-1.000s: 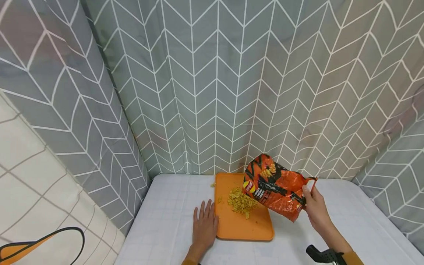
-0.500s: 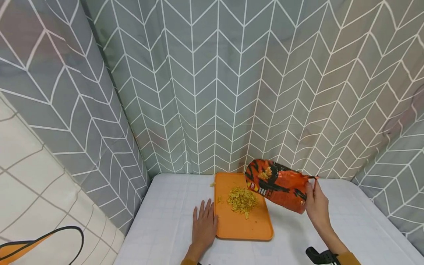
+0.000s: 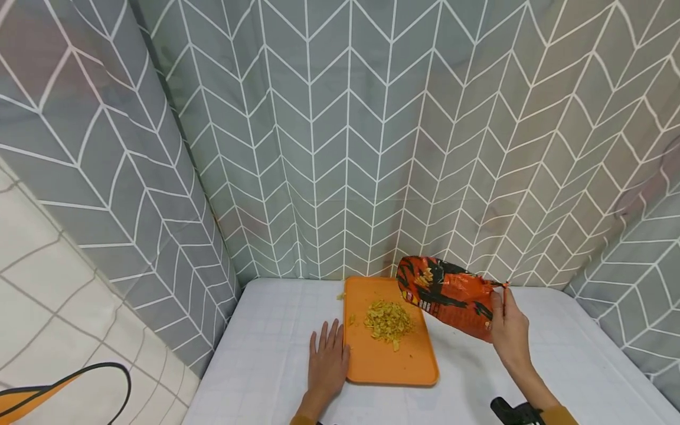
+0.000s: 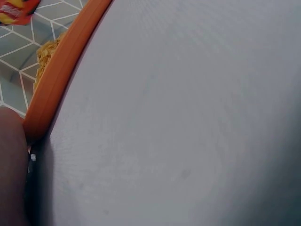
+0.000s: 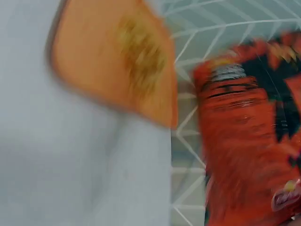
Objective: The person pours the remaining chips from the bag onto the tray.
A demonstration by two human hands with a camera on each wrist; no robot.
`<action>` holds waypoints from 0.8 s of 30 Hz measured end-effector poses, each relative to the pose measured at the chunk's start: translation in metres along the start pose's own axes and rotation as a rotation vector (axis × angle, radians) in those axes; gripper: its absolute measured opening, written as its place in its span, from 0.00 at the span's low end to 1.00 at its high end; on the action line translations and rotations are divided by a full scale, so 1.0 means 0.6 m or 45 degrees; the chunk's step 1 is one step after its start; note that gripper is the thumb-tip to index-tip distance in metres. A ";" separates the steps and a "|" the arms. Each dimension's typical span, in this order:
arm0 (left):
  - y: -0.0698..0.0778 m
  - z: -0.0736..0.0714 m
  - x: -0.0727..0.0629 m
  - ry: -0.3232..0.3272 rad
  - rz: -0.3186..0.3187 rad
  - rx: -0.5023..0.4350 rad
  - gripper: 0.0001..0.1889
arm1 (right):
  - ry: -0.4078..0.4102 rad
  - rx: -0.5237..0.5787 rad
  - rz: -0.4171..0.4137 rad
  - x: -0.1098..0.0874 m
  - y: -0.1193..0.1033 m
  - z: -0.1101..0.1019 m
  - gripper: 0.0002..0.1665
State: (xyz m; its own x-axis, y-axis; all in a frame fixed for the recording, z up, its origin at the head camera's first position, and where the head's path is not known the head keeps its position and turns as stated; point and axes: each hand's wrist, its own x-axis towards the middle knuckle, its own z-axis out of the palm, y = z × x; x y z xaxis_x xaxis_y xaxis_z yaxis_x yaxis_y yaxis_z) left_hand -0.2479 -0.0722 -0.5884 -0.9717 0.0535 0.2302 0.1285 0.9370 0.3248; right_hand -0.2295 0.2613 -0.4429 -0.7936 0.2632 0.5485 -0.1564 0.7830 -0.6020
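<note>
In the head view my right hand (image 3: 511,336) pinches one end of a crinkled red and black chip bag (image 3: 446,298). The bag is held up, stretching leftward over the right side of an orange tray (image 3: 390,369). A pile of crushed yellow chips (image 3: 389,321) lies around the tray's middle. My left hand (image 3: 328,363) lies flat with straight fingers along the tray's left edge. The right wrist view, blurred, has the bag (image 5: 244,146) at right and the tray (image 5: 84,52) at upper left. In the left wrist view the tray's rim (image 4: 66,70) runs diagonally.
A white cloth covers the table (image 3: 260,354). Small yellow bits (image 3: 340,296) lie just left of the tray. A patterned grey curtain (image 3: 340,147) hangs behind the table, and a black-edged orange object (image 3: 37,401) shows at lower left.
The bag has tipped so its printed face looks narrower, and it has shifted slightly right with my right hand. My left hand, the tray and the chip pile stay put.
</note>
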 end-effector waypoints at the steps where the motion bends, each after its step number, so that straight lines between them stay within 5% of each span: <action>1: 0.000 -0.001 0.000 0.006 0.001 0.008 0.29 | 0.025 -0.011 -0.059 0.001 -0.001 0.002 0.17; 5: 0.000 -0.003 0.001 0.011 -0.001 0.017 0.29 | 0.031 -0.066 -0.240 0.001 -0.004 0.008 0.14; 12: -0.002 0.001 -0.001 0.011 0.006 0.033 0.29 | 0.068 0.035 -0.119 0.003 -0.023 0.005 0.17; 18: -0.004 0.003 -0.001 0.038 0.008 0.049 0.29 | -0.050 -0.040 -0.255 0.000 -0.024 0.017 0.15; 24: -0.002 -0.003 -0.001 -0.011 0.005 0.055 0.29 | 0.002 -0.041 -0.260 -0.005 -0.017 0.022 0.11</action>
State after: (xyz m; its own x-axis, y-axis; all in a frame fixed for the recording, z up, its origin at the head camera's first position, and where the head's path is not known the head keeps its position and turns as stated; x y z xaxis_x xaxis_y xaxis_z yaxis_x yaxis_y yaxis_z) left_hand -0.2471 -0.0738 -0.5876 -0.9729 0.0602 0.2234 0.1241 0.9507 0.2841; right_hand -0.2334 0.2453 -0.4458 -0.7462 0.0980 0.6585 -0.2952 0.8379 -0.4592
